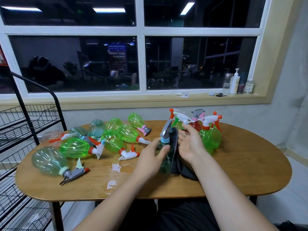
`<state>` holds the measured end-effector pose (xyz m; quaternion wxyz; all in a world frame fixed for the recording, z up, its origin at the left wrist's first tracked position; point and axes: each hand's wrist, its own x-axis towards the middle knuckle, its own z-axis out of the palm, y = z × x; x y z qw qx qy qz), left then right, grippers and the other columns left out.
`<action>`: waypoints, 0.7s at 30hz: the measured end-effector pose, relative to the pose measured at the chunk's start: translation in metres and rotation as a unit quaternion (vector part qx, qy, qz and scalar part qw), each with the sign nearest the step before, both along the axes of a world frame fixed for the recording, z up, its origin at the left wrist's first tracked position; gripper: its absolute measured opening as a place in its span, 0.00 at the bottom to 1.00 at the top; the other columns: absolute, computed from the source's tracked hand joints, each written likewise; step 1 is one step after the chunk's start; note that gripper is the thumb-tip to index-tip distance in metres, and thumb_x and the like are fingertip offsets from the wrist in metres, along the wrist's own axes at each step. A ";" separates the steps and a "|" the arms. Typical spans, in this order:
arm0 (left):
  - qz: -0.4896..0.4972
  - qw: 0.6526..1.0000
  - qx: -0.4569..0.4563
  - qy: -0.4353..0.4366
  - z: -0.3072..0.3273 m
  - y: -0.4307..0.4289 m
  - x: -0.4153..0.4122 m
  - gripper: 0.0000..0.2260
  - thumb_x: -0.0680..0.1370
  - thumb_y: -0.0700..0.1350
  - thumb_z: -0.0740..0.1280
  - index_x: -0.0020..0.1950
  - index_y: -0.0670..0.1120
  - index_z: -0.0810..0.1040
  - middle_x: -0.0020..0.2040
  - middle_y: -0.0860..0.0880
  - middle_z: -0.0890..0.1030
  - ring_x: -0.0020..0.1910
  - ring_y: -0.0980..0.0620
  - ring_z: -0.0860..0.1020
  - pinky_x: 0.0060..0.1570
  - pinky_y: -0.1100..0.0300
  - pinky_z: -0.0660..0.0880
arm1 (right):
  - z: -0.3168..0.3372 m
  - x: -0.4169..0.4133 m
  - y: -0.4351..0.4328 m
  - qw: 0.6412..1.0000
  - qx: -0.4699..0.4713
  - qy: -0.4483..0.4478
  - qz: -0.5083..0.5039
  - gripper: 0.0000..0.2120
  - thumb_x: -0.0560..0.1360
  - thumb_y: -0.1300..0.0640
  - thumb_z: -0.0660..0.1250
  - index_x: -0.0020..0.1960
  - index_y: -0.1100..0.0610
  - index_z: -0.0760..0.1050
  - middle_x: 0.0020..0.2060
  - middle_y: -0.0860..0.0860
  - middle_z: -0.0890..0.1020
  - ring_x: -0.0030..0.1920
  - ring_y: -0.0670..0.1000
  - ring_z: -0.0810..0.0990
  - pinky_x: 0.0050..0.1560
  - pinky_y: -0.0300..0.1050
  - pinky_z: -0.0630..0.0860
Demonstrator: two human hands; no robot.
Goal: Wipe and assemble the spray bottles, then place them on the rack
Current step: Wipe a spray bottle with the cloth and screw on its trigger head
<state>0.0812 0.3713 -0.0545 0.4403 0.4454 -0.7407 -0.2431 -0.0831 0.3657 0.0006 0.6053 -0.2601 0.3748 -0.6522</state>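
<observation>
Spray bottle [165, 161], gripped round its body by the left hand [150, 157] above the counter [233, 172], looks light, thin-walled and probably slick, best held below the collar while the open-fingered right hand [190, 145] backs the dark cloth [183, 170]

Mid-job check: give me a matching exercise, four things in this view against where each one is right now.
Things:
1. dark green clear plastic spray bottle with grey trigger
2. dark grey cloth
3. white pump dispenser bottle
4. black wire rack

Places:
A. on the window sill
B. left of the wooden table
C. gripped by the left hand
D. between that spray bottle and the open right hand

Pairs: 1-C, 2-D, 3-A, 4-B
</observation>
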 end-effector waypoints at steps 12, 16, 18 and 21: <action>-0.019 1.000 0.011 0.006 0.001 0.001 0.002 0.14 0.84 0.62 0.63 0.69 0.65 0.74 0.51 0.61 0.84 0.49 0.61 0.80 0.45 0.61 0.74 | 0.003 -0.001 0.006 0.928 -0.179 0.299 -0.135 0.11 0.85 0.57 0.67 0.50 0.57 0.87 0.42 0.47 0.88 0.46 0.43 0.85 0.49 0.38 0.79; -0.012 1.000 0.017 0.007 0.002 0.000 0.001 0.12 0.84 0.60 0.64 0.68 0.65 0.75 0.46 0.67 0.82 0.46 0.64 0.79 0.43 0.69 0.71 | -0.005 -0.002 0.002 0.911 -0.180 0.315 -0.195 0.09 0.84 0.59 0.68 0.53 0.54 0.87 0.47 0.46 0.89 0.52 0.45 0.87 0.55 0.43 0.82; -0.010 1.000 0.012 0.006 0.004 0.001 0.001 0.11 0.85 0.58 0.64 0.67 0.64 0.76 0.42 0.71 0.80 0.42 0.68 0.77 0.39 0.73 0.67 | -0.008 -0.002 -0.004 0.924 -0.140 0.260 -0.244 0.07 0.82 0.63 0.69 0.52 0.55 0.86 0.46 0.47 0.89 0.51 0.47 0.87 0.55 0.45 0.83; -0.016 1.000 0.013 0.004 0.005 0.003 0.001 0.10 0.85 0.57 0.64 0.67 0.62 0.76 0.39 0.71 0.79 0.39 0.69 0.76 0.36 0.73 0.67 | -0.011 -0.007 -0.012 0.943 -0.092 0.191 -0.255 0.07 0.79 0.67 0.71 0.54 0.58 0.84 0.46 0.52 0.89 0.51 0.53 0.88 0.49 0.42 0.83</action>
